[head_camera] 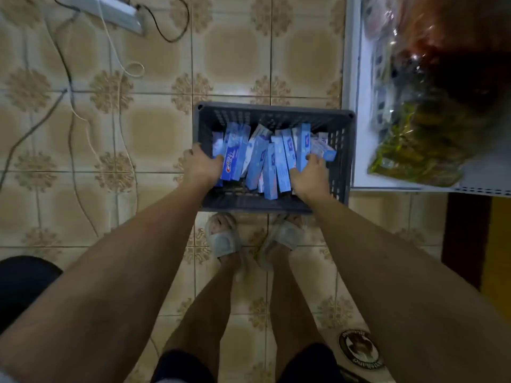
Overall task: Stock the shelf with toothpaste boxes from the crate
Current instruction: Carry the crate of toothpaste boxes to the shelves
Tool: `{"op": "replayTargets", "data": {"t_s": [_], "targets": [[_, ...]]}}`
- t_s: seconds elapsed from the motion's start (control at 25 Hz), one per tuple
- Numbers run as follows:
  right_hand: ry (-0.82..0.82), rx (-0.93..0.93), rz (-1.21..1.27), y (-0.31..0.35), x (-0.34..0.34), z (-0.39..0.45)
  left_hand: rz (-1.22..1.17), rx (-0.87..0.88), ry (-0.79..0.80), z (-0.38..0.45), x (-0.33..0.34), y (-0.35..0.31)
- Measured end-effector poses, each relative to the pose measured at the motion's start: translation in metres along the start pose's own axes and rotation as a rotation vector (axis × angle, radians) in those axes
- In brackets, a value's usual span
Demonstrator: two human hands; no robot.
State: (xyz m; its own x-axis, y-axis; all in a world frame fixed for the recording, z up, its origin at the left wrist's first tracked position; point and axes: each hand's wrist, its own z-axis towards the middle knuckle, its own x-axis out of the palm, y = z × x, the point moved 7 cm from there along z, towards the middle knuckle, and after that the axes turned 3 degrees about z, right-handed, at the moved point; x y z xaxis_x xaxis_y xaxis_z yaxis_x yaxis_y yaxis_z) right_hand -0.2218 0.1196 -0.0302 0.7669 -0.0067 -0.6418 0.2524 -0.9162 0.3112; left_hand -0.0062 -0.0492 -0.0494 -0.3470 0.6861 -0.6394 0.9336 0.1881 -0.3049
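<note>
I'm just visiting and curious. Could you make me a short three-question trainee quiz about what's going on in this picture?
1. True or false: the grey crate stands on the tiled floor.
2. What does the left hand grip? A) a cable B) a blue toothpaste box C) a slipper
3. Fill in: the right hand reaches among the boxes on the crate's side nearer the white ____.

Key: 1 true; 2 B; 3 shelf

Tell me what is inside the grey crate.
The grey crate holds a loose pile of blue toothpaste boxes, leaning at mixed angles. The left hand and right hand reach in. The crate's floor is mostly hidden beneath the boxes.
</note>
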Motion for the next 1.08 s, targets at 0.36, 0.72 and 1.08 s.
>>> {"op": "replayTargets", "data": {"t_s": [0.36,0.72,1.08], "targets": [[-0.525,0.224,-0.399,-0.093,0.001,0.109,-0.303,-0.183,-0.261,0.105,0.044,0.067],[-0.410,0.321,0.162,-0.137,-0.035,0.137,-0.386,-0.236,-0.151,0.119,0.038,0.064],[-0.381,0.254,0.309,-0.064,-0.106,0.037,-0.575,-0.277,-0.071,0.016,-0.096,0.028]]}}
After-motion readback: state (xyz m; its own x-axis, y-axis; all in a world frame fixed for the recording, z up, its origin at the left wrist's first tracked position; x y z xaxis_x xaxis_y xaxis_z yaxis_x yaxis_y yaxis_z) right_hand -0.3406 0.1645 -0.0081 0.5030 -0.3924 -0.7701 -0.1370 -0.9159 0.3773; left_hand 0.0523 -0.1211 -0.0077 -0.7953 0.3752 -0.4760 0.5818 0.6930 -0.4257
